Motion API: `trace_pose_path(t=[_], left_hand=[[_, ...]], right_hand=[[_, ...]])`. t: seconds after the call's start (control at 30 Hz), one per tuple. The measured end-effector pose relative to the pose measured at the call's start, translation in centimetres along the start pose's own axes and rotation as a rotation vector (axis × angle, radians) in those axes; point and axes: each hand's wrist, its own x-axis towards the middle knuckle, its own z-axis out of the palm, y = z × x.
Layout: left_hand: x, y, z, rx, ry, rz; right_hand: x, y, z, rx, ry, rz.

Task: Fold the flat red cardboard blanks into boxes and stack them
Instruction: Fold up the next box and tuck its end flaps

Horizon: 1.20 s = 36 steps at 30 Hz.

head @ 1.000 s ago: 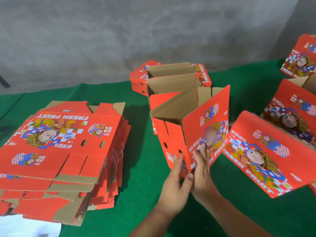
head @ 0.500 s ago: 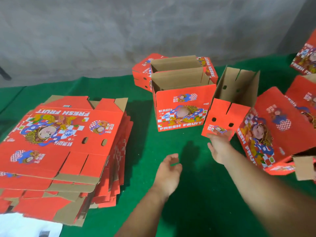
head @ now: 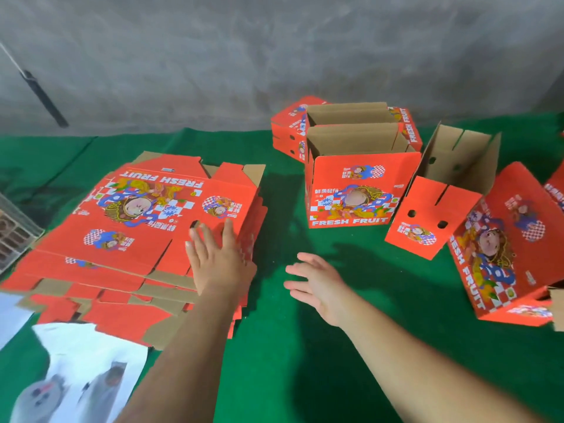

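My left hand [head: 218, 257] lies flat, fingers spread, on the near right corner of the stack [head: 137, 233] of flat red corrugated blanks printed "FRESH FRUIT" on the green table [head: 274, 346], while my right hand [head: 317, 285] hovers open and empty before the folded box [head: 360, 190], which bears the same words.

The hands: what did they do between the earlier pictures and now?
Both hands let go of the folded box, which now lies tipped on its side at the right. The left hand moved left and rests flat on the stack of flat blanks. The right hand drew back, open above the green cloth. The stack and the upright box stayed.
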Motion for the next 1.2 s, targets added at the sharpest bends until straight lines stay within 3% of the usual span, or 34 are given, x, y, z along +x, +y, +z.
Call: trace_pose_path(t=[0.07, 0.3, 0.37, 0.47, 0.53, 0.63, 0.73, 0.87, 1.03, 1.1, 1.2], left_hand=[[-0.7, -3.0, 0.4, 0.13, -0.177, -0.059], [-8.9, -0.4, 1.2, 0.1, -0.078, 0.19], [-12.3, 1.5, 1.3, 0.017, -0.093, 0.314], [-14.8, 1.5, 0.0, -0.307, -0.208, 0.448], [-13.5, -0.6, -1.5, -0.56, -0.15, 0.364], [-9.8, -5.2, -3.0, -0.611, 0.067, 0.05], [-6.8, -8.3, -3.3, -0.651, -0.019, -0.167], [-6.8, -8.3, -3.2, -0.945, -0.137, -0.075], [-9.1, -7.8, -2.5, -1.006, -0.138, -0.023], [-10.4, -7.2, -2.3, -1.043, -0.208, 0.046], [-13.2, -5.3, -0.9, -1.103, -0.523, 0.231]], right_hand=[[-0.5, 0.4, 1.4, -0.036, -0.026, 0.007], [-1.8, 0.2, 4.7, -0.012, -0.065, 0.012], [-2.1, -0.5, 4.5, 0.133, -0.005, -0.006], [-3.0, -1.5, 1.6, 0.249, 0.183, 0.062], [-4.2, -1.3, -1.1, 0.261, 0.276, 0.097], [-6.1, 0.3, -4.5, 0.238, 0.5, 0.021], [-8.4, 2.2, -6.9, 0.32, 0.585, -0.028], [-10.8, 4.0, -8.7, 0.269, 0.631, -0.06], [-12.1, 4.9, -8.7, -0.113, 0.702, -0.223], [-11.8, 4.9, -9.5, -0.096, 0.63, -0.223], [-10.8, 6.1, -9.9, 0.125, 0.175, -0.261]])
